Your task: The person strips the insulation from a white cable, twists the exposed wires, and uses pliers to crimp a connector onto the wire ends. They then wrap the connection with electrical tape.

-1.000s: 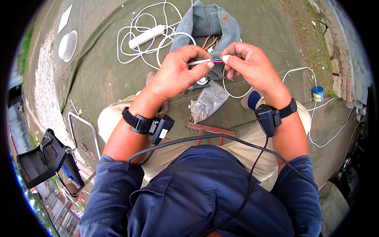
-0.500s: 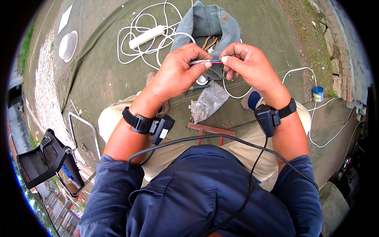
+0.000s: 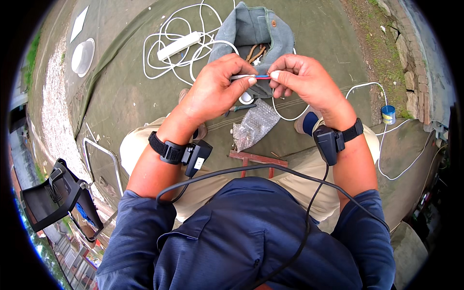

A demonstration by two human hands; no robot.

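Note:
My left hand (image 3: 220,87) pinches a white-sheathed electrical cable (image 3: 239,77) between thumb and fingers. From the sheath's cut end, blue and red insulated wires (image 3: 262,77) run across the gap to my right hand (image 3: 302,79). The thumb and forefinger of that hand are closed on the far ends of the two wires, hiding their tips. Just behind both hands lies an open grey-blue cloth bag (image 3: 231,26), with orange-brown handled pliers (image 3: 256,54) inside. Below the hands is a clear bubble-wrap piece (image 3: 256,123).
A white power strip (image 3: 178,46) with coiled white cable lies at the far left. At the right a white cable passes by a blue can (image 3: 388,115). A red wooden stool (image 3: 258,158) stands between my legs, a black chair (image 3: 60,193) to the left. A black cord (image 3: 251,168) crosses my lap.
A slightly longer stretch of the blue and red wires shows between my hands. My left hand has shifted a little to the left; both hands keep their hold.

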